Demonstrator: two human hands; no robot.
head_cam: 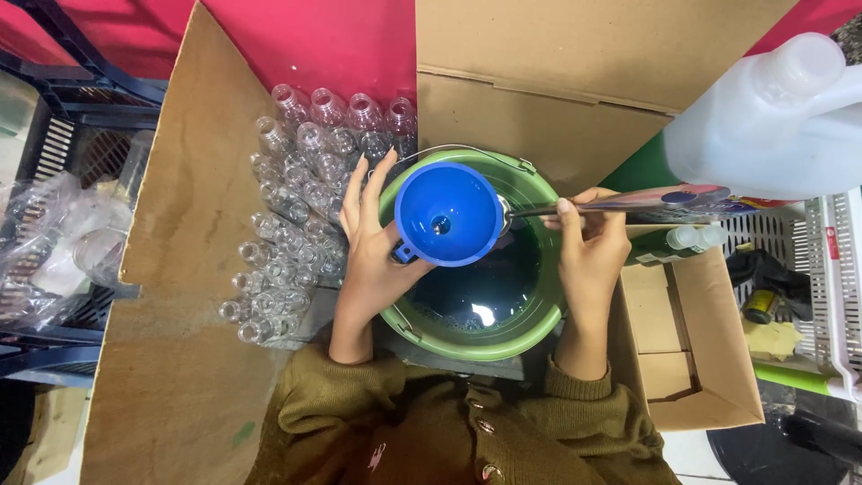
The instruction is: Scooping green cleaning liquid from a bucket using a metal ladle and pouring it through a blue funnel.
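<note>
Blue funnel [448, 213] (left hand [373, 247]) — over bucket [530, 323]

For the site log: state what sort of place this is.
Probably a small hand-filling workspace. The left hand holds a blue funnel over a green bucket of dark liquid, beside rows of empty clear bottles and cardboard boxes.

Looks like a small bottling or packing workshop, run by hand. Shown by rows of empty clear bottles [296, 207] laid in an open cardboard box [193, 269], a green bucket [476, 337] of dark liquid with a blue funnel [447, 214] over it, a large white jug [772, 117], more open cartons [691, 359], and plastic crates [831, 296] at both sides.
</note>
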